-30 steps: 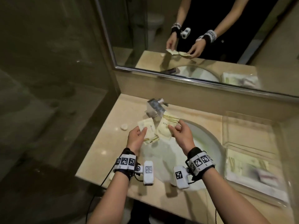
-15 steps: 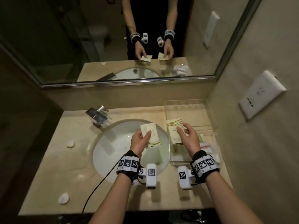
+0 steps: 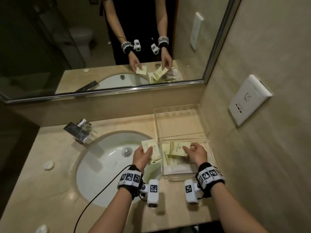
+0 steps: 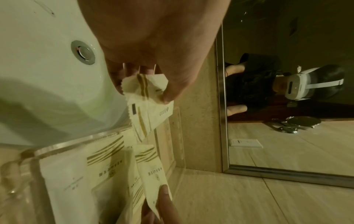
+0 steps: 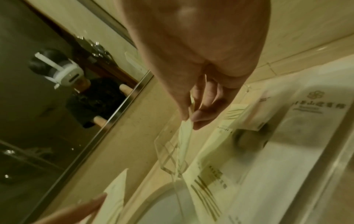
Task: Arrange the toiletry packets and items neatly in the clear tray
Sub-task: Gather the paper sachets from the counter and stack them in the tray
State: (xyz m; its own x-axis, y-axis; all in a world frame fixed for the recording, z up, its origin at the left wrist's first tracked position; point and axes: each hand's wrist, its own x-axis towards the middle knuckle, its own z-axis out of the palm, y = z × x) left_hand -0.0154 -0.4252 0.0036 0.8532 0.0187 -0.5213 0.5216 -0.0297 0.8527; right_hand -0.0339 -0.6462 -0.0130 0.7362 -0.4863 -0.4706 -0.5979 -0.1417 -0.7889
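Note:
My left hand (image 3: 146,153) pinches a small stack of cream toiletry packets (image 3: 152,153) over the right side of the basin; in the left wrist view thumb and fingers clamp these packets (image 4: 147,97). My right hand (image 3: 191,151) pinches one cream packet with gold stripes (image 3: 179,148) just above the near compartment of the clear tray (image 3: 211,158). The right wrist view shows that packet (image 5: 184,136) hanging edge-on from thumb and forefinger. More packets (image 3: 171,161) and a flat white pouch (image 3: 178,169) lie in that compartment. The far compartment (image 3: 181,123) holds nothing visible.
The white basin (image 3: 101,165) with its drain plug (image 3: 127,151) fills the middle of the beige counter. A chrome faucet (image 3: 78,132) stands at the back left. Small round white items (image 3: 48,165) lie on the counter's left. A wall with a socket plate (image 3: 247,100) borders the tray.
Both hands have carried their packets rightward from near the faucet. The right hand's packet has come down over the tray's near compartment; the left hand's stack hangs at the tray's left edge.

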